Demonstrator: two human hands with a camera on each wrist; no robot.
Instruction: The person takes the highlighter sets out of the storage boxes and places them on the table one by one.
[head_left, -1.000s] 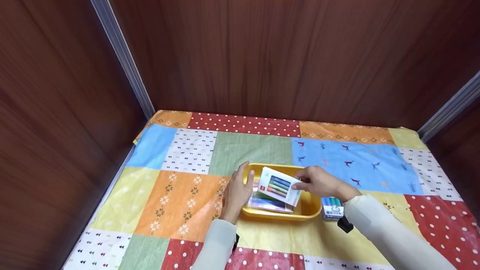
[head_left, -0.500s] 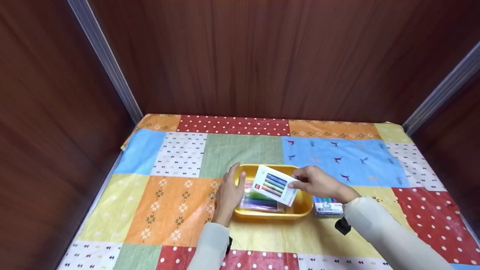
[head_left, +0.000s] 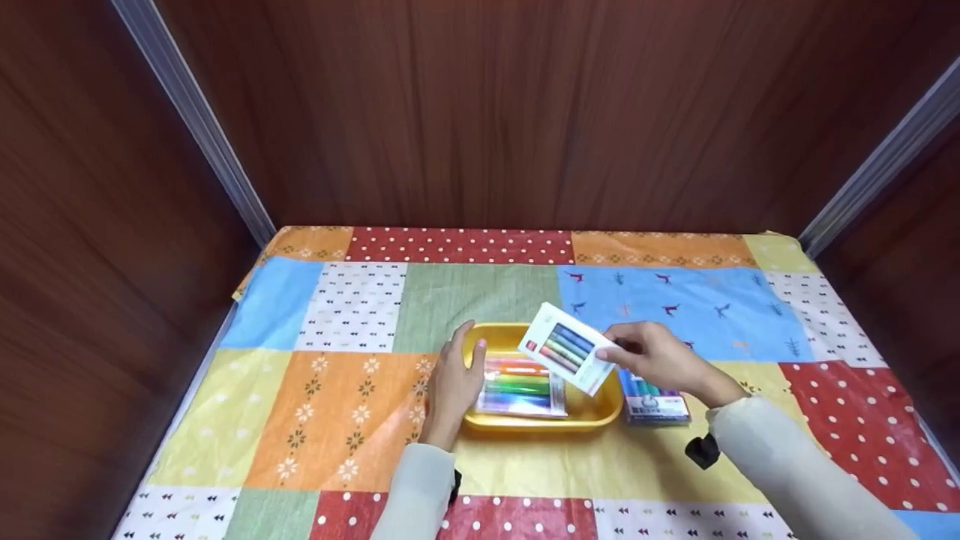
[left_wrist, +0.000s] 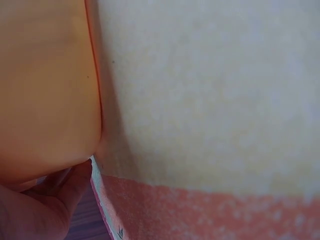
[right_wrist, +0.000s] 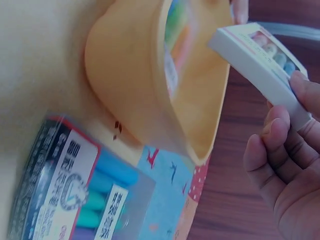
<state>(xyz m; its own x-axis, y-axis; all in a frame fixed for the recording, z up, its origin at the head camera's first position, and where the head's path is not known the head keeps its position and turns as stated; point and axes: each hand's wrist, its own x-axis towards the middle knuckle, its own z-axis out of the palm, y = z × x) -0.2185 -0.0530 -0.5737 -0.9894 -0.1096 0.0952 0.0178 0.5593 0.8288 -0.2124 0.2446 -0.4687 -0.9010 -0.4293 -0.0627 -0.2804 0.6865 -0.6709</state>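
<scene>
My right hand (head_left: 660,360) pinches a small white box (head_left: 574,349) between thumb and fingers. Coloured sticks show through the box's window (right_wrist: 272,50). The box is tilted and held above the right half of a yellow plastic basin (head_left: 540,428). At the basin's left end, my left hand (head_left: 456,382) rests against the side, its fingers fairly straight and its thumb by the rim. Its fingertips touch the basin's wall (left_wrist: 45,90) in the left wrist view. Inside the basin, on the left, lies a clear pack of rainbow-coloured pens (head_left: 517,390).
A clear pack of blue, green and purple markers (head_left: 658,409) lies on the table just right of the basin, below the right forearm. A patchwork cloth (head_left: 337,405) covers the table. Brown wood-grain panels (head_left: 420,112) enclose the back and sides.
The right hand has lifted the white box up and rightward, uncovering more of the pens in the basin. The left hand keeps its place at the basin; the head view has shifted slightly.
</scene>
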